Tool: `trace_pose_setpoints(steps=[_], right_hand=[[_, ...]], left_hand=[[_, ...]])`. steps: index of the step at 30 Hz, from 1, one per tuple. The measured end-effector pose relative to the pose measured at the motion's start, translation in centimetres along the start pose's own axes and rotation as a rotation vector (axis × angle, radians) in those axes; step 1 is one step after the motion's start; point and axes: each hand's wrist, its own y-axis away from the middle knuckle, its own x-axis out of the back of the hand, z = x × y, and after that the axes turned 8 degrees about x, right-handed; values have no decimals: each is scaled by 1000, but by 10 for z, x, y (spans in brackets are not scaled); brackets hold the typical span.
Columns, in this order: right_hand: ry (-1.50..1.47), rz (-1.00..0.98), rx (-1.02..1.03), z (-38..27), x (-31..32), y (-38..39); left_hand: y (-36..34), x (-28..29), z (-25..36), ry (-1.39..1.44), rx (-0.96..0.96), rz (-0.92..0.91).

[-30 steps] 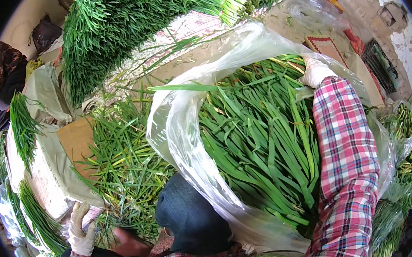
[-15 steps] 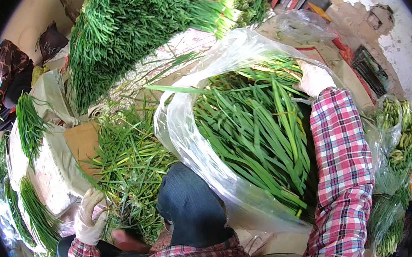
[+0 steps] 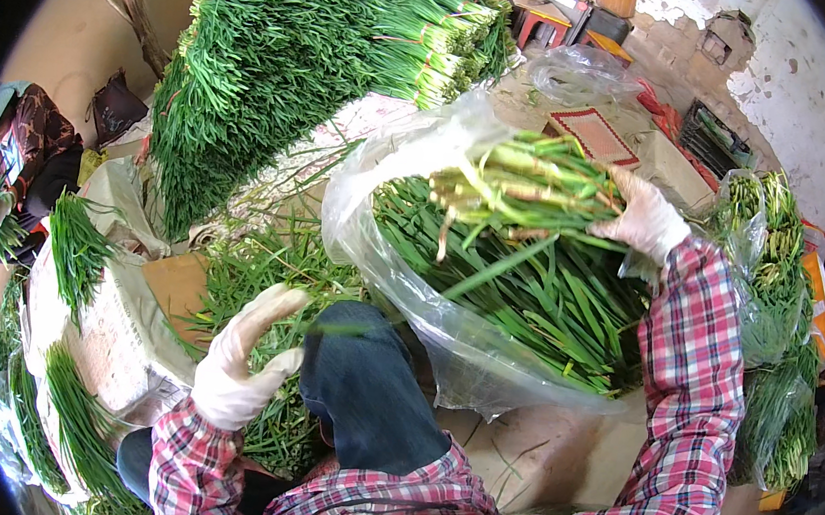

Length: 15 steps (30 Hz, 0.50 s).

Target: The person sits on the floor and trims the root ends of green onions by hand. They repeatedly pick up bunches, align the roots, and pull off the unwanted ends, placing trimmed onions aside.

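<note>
Right hand (image 3: 644, 220) grips a stalk bunch (image 3: 531, 182), right of centre, over the clear bag (image 3: 496, 370); contact with the leaves (image 3: 529, 300) below cannot be confirmed. Left hand (image 3: 245, 366), lower left: thumb and fingers wide apart.

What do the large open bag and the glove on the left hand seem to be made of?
Bag: thin, glossy plastic film, judging by its see-through folds and bright creases.
Glove on the left hand: white and fairly matte, perhaps thin rubber from its close fit; texture is too fine to exclude fabric.
</note>
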Motion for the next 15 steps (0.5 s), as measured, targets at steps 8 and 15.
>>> trace_pose_setpoints(steps=[8, 15], right_hand=[[412, -120, 316, -1, -44, 21], [351, -127, 269, 2, -44, 26]], left_hand=[[-54, -49, 9, -101, -185, -241], [-99, -56, 22, -81, -284, 206]])
